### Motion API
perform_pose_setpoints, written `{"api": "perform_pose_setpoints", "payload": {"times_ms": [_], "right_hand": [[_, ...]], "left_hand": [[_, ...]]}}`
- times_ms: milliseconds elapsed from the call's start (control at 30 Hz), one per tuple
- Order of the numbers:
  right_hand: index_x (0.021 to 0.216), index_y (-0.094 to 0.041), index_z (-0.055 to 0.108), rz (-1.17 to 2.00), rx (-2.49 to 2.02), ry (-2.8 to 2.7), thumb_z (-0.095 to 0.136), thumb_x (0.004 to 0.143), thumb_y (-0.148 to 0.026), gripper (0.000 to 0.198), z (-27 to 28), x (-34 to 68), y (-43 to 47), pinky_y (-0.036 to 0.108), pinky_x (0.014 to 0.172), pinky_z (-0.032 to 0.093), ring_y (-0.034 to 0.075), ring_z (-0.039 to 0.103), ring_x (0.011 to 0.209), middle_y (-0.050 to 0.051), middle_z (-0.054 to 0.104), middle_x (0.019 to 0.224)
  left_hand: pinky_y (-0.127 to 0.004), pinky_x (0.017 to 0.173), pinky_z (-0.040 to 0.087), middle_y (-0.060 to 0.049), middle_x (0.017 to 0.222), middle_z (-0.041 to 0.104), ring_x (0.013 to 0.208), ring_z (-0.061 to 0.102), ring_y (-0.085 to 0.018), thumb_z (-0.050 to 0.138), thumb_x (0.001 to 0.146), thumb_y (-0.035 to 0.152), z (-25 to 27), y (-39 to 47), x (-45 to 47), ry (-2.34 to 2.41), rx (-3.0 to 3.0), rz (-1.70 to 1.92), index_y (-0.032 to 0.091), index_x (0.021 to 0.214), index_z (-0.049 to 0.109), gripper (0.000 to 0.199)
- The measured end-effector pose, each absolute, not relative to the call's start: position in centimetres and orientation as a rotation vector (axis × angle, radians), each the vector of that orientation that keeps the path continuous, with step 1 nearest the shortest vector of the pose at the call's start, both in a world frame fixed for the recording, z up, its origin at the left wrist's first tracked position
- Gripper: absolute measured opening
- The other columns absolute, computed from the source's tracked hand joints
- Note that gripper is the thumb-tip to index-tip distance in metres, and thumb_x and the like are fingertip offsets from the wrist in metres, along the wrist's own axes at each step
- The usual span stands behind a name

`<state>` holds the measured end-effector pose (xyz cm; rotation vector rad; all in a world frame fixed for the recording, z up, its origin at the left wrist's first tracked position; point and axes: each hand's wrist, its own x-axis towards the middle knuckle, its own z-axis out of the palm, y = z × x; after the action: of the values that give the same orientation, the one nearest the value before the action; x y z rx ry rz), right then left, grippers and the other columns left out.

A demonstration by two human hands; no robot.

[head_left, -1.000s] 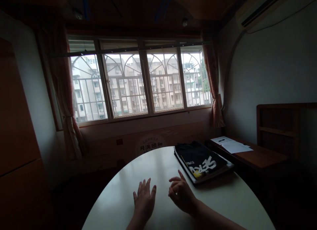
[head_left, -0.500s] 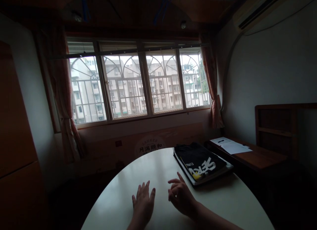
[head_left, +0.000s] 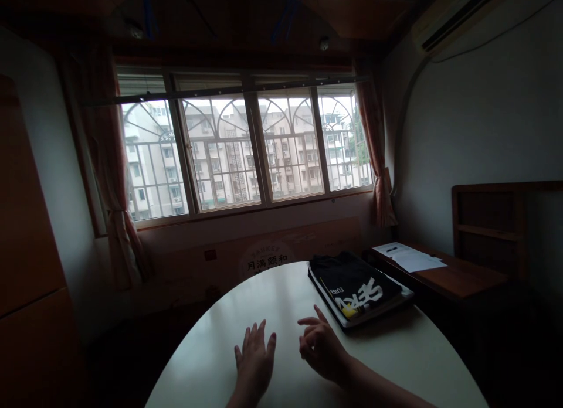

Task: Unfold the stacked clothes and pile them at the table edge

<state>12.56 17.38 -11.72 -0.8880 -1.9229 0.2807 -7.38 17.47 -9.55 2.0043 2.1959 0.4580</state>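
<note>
Low over the near part of the white round table (head_left: 197, 361), my left hand (head_left: 255, 358) is open, palm down, its fingers spread. To its right is my right hand (head_left: 323, 346), holding nothing, with the index finger stretched out and the other fingers loosely bent. Just beyond my right hand lies a folded black T-shirt (head_left: 352, 273) with white lettering and a yellow patch. It rests on a flat, dark-edged stack with a pale rim (head_left: 352, 323), whose kind I cannot make out.
Right of the table stands a brown wooden bench or side table (head_left: 470, 282) with white papers (head_left: 413, 258) and a dark pen on it. A barred window (head_left: 224, 150) with tied curtains (head_left: 118, 220) fills the far wall. An orange-brown cabinet (head_left: 26, 220) stands at left.
</note>
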Motion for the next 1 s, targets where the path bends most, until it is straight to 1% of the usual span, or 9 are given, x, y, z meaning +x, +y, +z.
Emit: {"api": "perform_pose_setpoints", "payload": {"times_ms": [100,200,333,467,533,633,800,900,1000], "right_hand": [[0.051,-0.02,0.059,0.268,-0.89,-1.928,0.051,0.087,-0.015,0.037,-11.9,12.6,17.6,0.052,0.125,0.012,0.019,0.069,0.11,-0.002,0.066,0.058],[0.057,-0.021,0.066,0.273,-0.891,-1.937,0.051,0.091,-0.017,0.037,-11.9,12.7,17.7,0.049,0.124,0.02,0.018,0.07,0.108,0.0,0.07,0.065],[0.071,-0.022,0.075,0.316,-0.923,-1.946,0.051,0.095,-0.022,0.034,-12.0,12.9,17.8,0.049,0.12,0.029,0.019,0.069,0.107,0.004,0.075,0.082],[0.093,-0.023,0.078,0.309,-0.949,-1.958,0.057,0.091,-0.019,0.021,-12.2,12.9,18.0,0.05,0.119,0.03,0.022,0.068,0.107,0.006,0.076,0.096],[0.108,-0.024,0.076,0.296,-0.954,-1.963,0.058,0.089,-0.016,0.027,-12.2,12.9,18.1,0.051,0.12,0.03,0.022,0.067,0.108,0.006,0.075,0.103],[0.122,-0.024,0.07,0.295,-0.959,-1.981,0.057,0.088,-0.016,0.038,-12.0,13.1,18.0,0.053,0.119,0.031,0.024,0.066,0.111,0.007,0.075,0.107],[0.135,-0.02,0.062,0.228,-1.008,-1.992,0.054,0.089,-0.017,0.047,-12.2,13.3,17.8,0.053,0.12,0.032,0.025,0.062,0.121,0.012,0.07,0.123],[0.14,-0.017,0.058,0.134,-1.108,-1.978,0.053,0.091,-0.019,0.05,-11.7,13.5,18.2,0.052,0.122,0.03,0.027,0.056,0.129,0.013,0.064,0.134],[0.144,-0.015,0.055,0.049,-1.354,-1.985,0.053,0.092,-0.023,0.053,-9.8,14.4,20.1,0.041,0.121,0.033,0.025,0.052,0.134,0.014,0.06,0.141]], "left_hand": [[-0.06,0.125,0.011,-0.009,0.168,0.022,0.157,0.01,-0.029,0.02,0.105,0.039,-9.5,17.4,-7.4,2.198,2.005,0.446,0.018,0.161,0.027,0.06],[-0.059,0.125,0.011,-0.009,0.168,0.022,0.157,0.01,-0.028,0.02,0.105,0.039,-9.5,17.3,-7.4,2.199,2.011,0.427,0.019,0.161,0.027,0.06],[-0.06,0.125,0.01,-0.009,0.168,0.021,0.157,0.01,-0.029,0.021,0.105,0.038,-9.7,17.4,-7.4,2.194,2.008,0.408,0.018,0.161,0.027,0.06],[-0.061,0.124,0.009,-0.012,0.167,0.024,0.157,0.011,-0.03,0.024,0.104,0.04,-9.6,17.3,-7.2,2.166,2.019,0.434,0.016,0.16,0.03,0.061],[-0.061,0.124,0.009,-0.012,0.167,0.025,0.157,0.012,-0.03,0.025,0.104,0.04,-9.5,17.3,-7.1,2.155,2.02,0.435,0.016,0.16,0.031,0.061],[-0.061,0.124,0.01,-0.012,0.167,0.025,0.157,0.012,-0.03,0.026,0.104,0.041,-9.3,17.2,-6.9,2.15,2.019,0.411,0.017,0.16,0.031,0.061],[-0.061,0.124,0.009,-0.012,0.167,0.026,0.157,0.013,-0.031,0.029,0.103,0.04,-9.1,17.1,-6.7,2.147,2.04,0.359,0.017,0.159,0.032,0.061],[-0.061,0.124,0.01,-0.014,0.167,0.026,0.157,0.014,-0.032,0.033,0.102,0.04,-9.0,16.9,-6.5,2.156,2.049,0.311,0.017,0.158,0.035,0.06],[-0.061,0.124,0.011,-0.014,0.167,0.026,0.156,0.014,-0.032,0.034,0.102,0.038,-8.8,16.9,-6.3,2.157,2.05,0.286,0.017,0.157,0.037,0.059]]}}
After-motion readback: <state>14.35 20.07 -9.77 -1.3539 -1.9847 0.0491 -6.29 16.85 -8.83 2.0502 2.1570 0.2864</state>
